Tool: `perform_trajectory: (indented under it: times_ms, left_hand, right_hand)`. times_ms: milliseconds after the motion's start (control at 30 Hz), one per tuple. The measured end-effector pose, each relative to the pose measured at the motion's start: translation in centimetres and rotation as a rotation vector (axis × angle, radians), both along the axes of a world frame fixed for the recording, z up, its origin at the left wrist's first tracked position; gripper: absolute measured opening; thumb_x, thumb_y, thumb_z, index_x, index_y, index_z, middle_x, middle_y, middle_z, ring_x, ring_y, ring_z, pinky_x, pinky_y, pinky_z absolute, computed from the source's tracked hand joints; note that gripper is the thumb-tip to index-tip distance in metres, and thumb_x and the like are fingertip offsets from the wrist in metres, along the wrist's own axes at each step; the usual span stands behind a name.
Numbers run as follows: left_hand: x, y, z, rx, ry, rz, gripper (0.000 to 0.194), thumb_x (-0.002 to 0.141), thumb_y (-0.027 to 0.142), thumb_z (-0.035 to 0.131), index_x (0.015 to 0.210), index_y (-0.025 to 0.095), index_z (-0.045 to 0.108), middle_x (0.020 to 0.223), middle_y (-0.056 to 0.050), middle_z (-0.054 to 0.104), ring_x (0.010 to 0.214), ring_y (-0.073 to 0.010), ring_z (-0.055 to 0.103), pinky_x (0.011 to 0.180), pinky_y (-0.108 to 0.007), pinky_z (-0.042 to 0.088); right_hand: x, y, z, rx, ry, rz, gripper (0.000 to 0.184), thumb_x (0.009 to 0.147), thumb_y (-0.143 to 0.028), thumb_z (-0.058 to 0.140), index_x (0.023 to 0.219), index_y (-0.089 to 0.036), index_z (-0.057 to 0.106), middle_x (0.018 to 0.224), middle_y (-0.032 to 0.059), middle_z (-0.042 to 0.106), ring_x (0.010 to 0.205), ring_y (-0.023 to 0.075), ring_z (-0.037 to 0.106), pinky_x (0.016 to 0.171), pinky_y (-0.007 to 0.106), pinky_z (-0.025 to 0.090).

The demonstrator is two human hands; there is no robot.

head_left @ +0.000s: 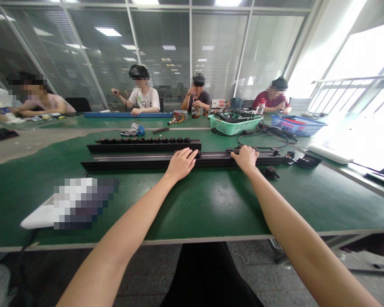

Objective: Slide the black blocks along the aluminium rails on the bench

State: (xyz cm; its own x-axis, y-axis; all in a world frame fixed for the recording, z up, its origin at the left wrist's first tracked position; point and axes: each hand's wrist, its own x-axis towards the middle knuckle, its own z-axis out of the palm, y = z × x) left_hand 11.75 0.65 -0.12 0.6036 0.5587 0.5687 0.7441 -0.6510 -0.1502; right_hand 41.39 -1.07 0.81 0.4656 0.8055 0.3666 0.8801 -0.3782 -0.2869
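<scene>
A long black rail with a bright groove lies across the table in front of me. My left hand rests over its middle, fingers reaching across a small black module in the groove, partly hidden by the hand. Further right, my right hand closes over another black module, with the thumb on its left side. Behind is a second black rail, carrying a row of several round black modules. Loose black modules lie by the right end of the front rail.
A green basket of cables and a blue basket stand farther back. Black cables trail beside them. Grey-blue gloves lie behind the rails. A white device sits at front left. Several people work across the table.
</scene>
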Motion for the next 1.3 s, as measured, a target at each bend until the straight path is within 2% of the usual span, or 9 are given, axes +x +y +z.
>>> perform_trajectory:
  times_ms: [533,1300]
  left_hand:
    - [0.0,0.0,-0.1,0.004,-0.003,-0.001,0.047,0.109,0.031,0.041,0.152,0.019,0.056,0.147,-0.014,0.064,0.144,-0.0288,0.053,0.117,-0.047,0.044]
    - [0.0,0.0,-0.1,0.008,-0.001,0.006,0.048,0.108,0.031,0.040,0.152,0.020,0.056,0.146,-0.014,0.065,0.143,-0.0290,0.054,0.117,-0.047,0.044]
  right_hand:
    - [1.1,0.2,0.1,-0.041,0.088,-0.004,0.050,0.095,-0.044,0.060,0.127,-0.006,0.058,0.129,0.0265,0.067,0.126,0.0382,0.058,0.106,0.049,0.036]
    - [1.1,-0.1,0.1,-0.069,0.046,0.017,0.052,0.102,-0.047,0.052,0.135,-0.006,0.053,0.136,0.0304,0.062,0.131,0.0409,0.054,0.106,0.051,0.033]
